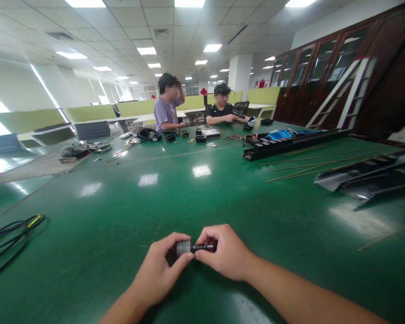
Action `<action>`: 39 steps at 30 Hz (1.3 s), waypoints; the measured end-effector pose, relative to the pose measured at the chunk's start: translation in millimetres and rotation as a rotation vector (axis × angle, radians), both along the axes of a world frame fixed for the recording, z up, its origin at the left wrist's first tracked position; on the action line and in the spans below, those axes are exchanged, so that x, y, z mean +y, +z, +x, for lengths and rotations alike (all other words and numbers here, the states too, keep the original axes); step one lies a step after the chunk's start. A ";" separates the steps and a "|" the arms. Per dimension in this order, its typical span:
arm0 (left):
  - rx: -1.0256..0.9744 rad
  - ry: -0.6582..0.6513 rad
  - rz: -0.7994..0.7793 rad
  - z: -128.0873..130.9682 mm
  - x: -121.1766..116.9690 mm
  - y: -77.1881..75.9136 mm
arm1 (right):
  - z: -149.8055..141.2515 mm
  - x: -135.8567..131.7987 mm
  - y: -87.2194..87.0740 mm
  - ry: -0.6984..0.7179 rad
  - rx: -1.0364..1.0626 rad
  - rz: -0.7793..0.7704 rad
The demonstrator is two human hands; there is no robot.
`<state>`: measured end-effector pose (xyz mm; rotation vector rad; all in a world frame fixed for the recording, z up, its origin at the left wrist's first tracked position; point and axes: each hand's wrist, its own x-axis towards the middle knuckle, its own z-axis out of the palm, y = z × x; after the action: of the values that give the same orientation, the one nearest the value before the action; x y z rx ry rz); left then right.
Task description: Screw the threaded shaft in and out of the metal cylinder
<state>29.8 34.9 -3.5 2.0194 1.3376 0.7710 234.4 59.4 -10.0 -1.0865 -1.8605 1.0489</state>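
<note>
Just above the near edge of the green table [202, 198], my left hand [158, 267] pinches a small grey metal cylinder [183, 247] between thumb and fingers. My right hand [224, 256] is closed around a thin black shaft [202, 247] that sticks out of the cylinder's right end. Both hands meet at the part, and the far end of the shaft is hidden inside my right fist.
A loop of black cable [10, 238] lies at the left. Long black trays [290, 141] and dark metal parts [371, 175] sit at the right with thin brass rods [310, 166]. Two people [168, 105] sit at the far end among small devices.
</note>
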 end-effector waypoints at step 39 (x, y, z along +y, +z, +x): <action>-0.019 0.027 -0.007 0.2 0.3 1.9 | 0.5 -0.1 3.7 -0.015 -0.027 0.011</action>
<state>30.0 35.2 -1.6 1.9875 1.3581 0.7942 234.9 59.3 -6.3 -1.1112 -1.8743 1.0192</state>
